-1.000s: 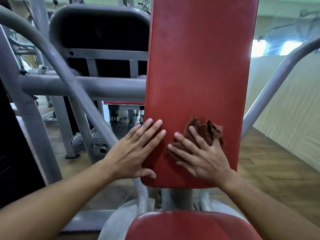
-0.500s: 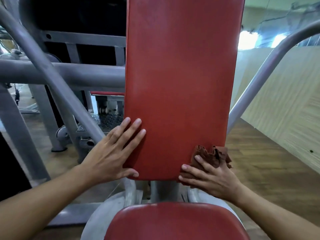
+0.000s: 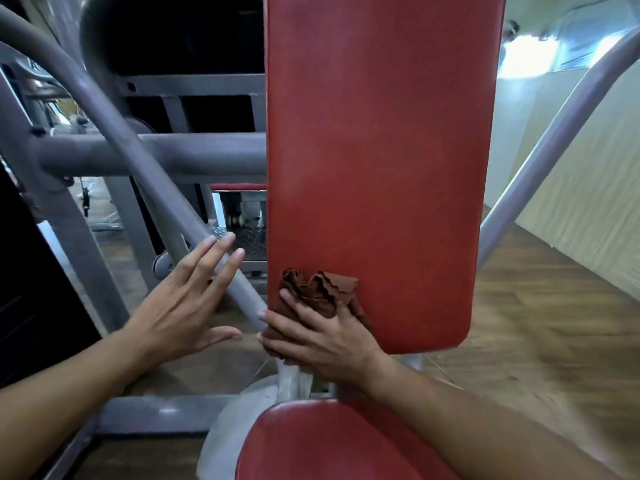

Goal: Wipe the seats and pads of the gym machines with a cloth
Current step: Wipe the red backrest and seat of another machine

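A tall red back pad (image 3: 377, 150) stands upright in front of me, with the red seat (image 3: 322, 445) below it. My right hand (image 3: 322, 337) presses a crumpled reddish-brown cloth (image 3: 318, 292) against the pad's lower left corner, fingers spread over the cloth. My left hand (image 3: 187, 303) hovers open to the left of the pad, fingers apart, in front of a slanted grey frame tube (image 3: 149, 174), apart from the pad and holding nothing.
Grey steel tubes of the machine frame cross on the left, one horizontal bar (image 3: 156, 154) behind the pad. Another grey tube (image 3: 540, 157) slants up on the right. A dark padded machine (image 3: 173, 32) stands behind. Wooden floor (image 3: 540, 327) and a pale wall lie to the right.
My right hand slid the cloth from the pad's lower right edge to its lower left corner. My left hand came off the pad and moved left.
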`<state>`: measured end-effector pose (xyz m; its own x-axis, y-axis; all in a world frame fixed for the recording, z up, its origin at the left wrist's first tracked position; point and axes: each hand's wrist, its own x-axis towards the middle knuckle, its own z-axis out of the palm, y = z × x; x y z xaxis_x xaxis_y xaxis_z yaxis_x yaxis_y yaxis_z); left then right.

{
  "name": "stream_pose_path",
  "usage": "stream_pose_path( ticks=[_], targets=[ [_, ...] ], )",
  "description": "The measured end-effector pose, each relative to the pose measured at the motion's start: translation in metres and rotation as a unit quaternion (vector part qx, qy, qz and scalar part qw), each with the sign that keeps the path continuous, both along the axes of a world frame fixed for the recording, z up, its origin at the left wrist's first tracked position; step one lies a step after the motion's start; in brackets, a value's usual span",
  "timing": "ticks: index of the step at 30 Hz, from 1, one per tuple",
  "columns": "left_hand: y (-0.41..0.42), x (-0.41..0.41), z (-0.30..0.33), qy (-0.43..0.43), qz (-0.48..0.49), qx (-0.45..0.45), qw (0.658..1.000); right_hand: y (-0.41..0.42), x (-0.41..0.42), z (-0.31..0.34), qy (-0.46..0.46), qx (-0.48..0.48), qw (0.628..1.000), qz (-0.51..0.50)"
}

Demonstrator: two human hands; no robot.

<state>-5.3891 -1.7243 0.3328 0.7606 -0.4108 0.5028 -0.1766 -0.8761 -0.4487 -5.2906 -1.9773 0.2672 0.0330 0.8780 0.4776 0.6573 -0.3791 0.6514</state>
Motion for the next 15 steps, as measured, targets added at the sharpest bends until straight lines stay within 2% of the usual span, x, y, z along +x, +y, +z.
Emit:
stream_pose_path(
  ticks=[6,11,15],
  targets=[
    [0.003,0.004,0.009,0.002,0.017,-0.024,1.0,0.012,-0.011,-0.001,0.038,0.031,0.999,-0.007],
    [-0.015,0.013,0.017,-0.003,-0.007,-0.013,1.0,-0.007,-0.001,0.009,-0.001,0.032,0.999,-0.01],
    [-0.042,0.011,0.022,-0.057,-0.054,-0.045,0.996,-0.063,0.02,0.026,-0.02,0.148,0.988,-0.044]
  ],
)
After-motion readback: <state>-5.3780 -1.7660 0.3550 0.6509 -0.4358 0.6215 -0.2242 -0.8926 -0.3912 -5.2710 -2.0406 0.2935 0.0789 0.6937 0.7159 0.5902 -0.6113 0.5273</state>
